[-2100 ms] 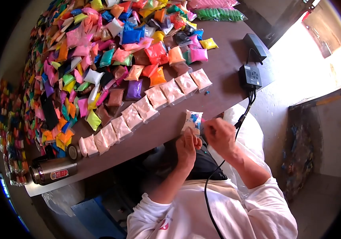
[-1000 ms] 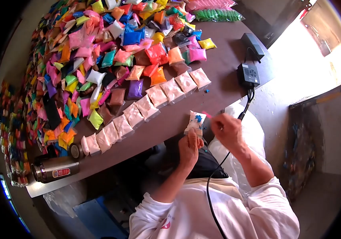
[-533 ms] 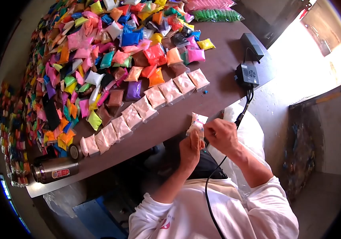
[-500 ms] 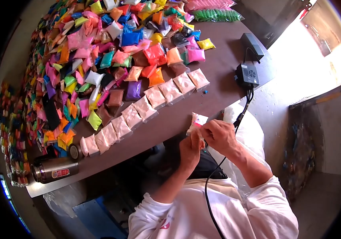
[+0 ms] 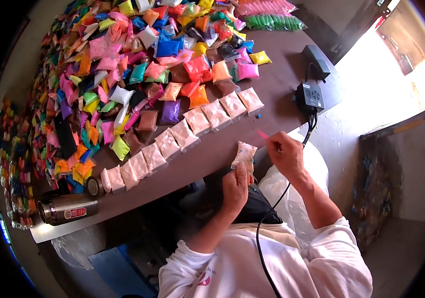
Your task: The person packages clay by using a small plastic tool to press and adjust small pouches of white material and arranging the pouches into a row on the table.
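Note:
My left hand (image 5: 237, 185) grips the lower end of a small pale packet (image 5: 245, 153) at the table's front edge. Small coloured specks show on the packet. To its right, my right hand (image 5: 286, 153) is raised and closed, apart from the packet, with a thin pink object (image 5: 262, 134) sticking out from its fingers. What that object is cannot be made out. A slanting row of pale pink packets (image 5: 198, 121) lies beyond my hands on the brown table (image 5: 277, 74). A tiny blue bit (image 5: 258, 116) rests near the row's right end.
A large heap of coloured packets (image 5: 167, 48) covers the table's left and far parts. A metal flask (image 5: 68, 209) lies at the front left, its lid (image 5: 94, 186) beside it. At the right are a black box (image 5: 310, 97) with cables and a dark device (image 5: 316, 63).
My right hand has moved up and right, away from the packet, with the pink object. The blue patch seen earlier on the packet is gone. My left hand still holds the packet.

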A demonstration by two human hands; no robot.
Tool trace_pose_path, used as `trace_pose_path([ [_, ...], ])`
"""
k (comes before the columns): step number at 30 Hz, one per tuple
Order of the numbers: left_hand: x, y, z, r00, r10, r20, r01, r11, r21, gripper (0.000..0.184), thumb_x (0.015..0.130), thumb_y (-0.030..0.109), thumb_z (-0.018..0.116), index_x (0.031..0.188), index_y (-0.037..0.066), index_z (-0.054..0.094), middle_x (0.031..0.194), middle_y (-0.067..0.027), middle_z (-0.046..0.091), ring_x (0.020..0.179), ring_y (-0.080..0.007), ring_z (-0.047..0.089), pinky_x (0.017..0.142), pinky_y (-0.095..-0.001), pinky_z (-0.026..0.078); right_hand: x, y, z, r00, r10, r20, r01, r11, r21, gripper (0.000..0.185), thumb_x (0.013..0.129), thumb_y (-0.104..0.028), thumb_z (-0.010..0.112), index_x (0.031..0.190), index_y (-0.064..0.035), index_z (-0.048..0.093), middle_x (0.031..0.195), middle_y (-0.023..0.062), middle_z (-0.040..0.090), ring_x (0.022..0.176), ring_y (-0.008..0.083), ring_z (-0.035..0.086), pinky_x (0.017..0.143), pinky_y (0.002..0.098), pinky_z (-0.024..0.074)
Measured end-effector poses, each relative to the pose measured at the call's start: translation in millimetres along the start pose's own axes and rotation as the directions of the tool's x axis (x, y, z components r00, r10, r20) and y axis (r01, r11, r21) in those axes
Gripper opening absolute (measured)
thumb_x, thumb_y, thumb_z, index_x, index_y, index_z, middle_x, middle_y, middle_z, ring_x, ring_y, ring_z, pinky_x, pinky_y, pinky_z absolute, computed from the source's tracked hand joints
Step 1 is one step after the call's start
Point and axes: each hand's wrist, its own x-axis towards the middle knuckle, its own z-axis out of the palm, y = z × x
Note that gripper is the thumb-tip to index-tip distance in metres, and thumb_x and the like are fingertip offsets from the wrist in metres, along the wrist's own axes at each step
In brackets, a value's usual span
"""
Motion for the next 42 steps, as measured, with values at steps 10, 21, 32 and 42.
trace_pose_path([
  [10, 6, 12, 1, 0.975, -0.216, 0.045, 0.22, 0.937, -0.27, 0.054, 0.097, 0.044, 0.042, 0.056, 0.011, 0.036, 0.053, -0.0026, 0.046, 0.049, -0.0133, 0.048, 0.048, -0.0264, 0.037, -32, 10, 14, 0.99, -0.138, -0.028, 0.14, 0.986, 0.092, 0.015, 0.069, 0.007, 0.063, 0.075, -0.0035, 0.055, 0.061, 0.011, 0.056, 0.053, 0.0253, 0.059, 0.048, 0.03, 0.0454],
  [21, 7, 6, -5, 0.886, -0.369, 0.281, 0.462, 0.656, -0.597, 0.048, 0.095, 0.044, 0.046, 0.059, 0.014, 0.033, 0.052, -0.0047, 0.045, 0.05, -0.0174, 0.048, 0.051, -0.0297, 0.038, -27, 22, 14, 0.985, -0.146, -0.096, 0.157, 0.98, 0.125, 0.017, 0.069, 0.009, 0.062, 0.08, -0.0029, 0.057, 0.061, 0.0113, 0.05, 0.053, 0.0272, 0.053, 0.05, 0.033, 0.0435],
  [32, 8, 13, -7, 0.811, -0.349, 0.47, 0.586, 0.464, -0.665, 0.046, 0.097, 0.038, 0.042, 0.057, 0.016, 0.032, 0.05, -0.0008, 0.039, 0.049, -0.0134, 0.034, 0.057, -0.0287, 0.033, -25, 19, 8, 0.943, -0.315, -0.11, 0.314, 0.949, -0.025, 0.016, 0.069, 0.006, 0.068, 0.077, -0.0029, 0.057, 0.064, 0.0082, 0.055, 0.053, 0.0232, 0.054, 0.048, 0.0312, 0.0432],
  [42, 6, 15, -6, 0.782, -0.364, 0.506, 0.622, 0.422, -0.659, 0.044, 0.098, 0.038, 0.04, 0.06, 0.018, 0.031, 0.05, 0.0021, 0.028, 0.049, -0.0127, 0.031, 0.055, -0.0285, 0.031, -36, 16, 8, 0.919, -0.389, -0.061, 0.39, 0.921, 0.01, 0.017, 0.067, 0.006, 0.066, 0.079, -0.0036, 0.059, 0.069, 0.0075, 0.059, 0.057, 0.0229, 0.057, 0.05, 0.0317, 0.0455],
])
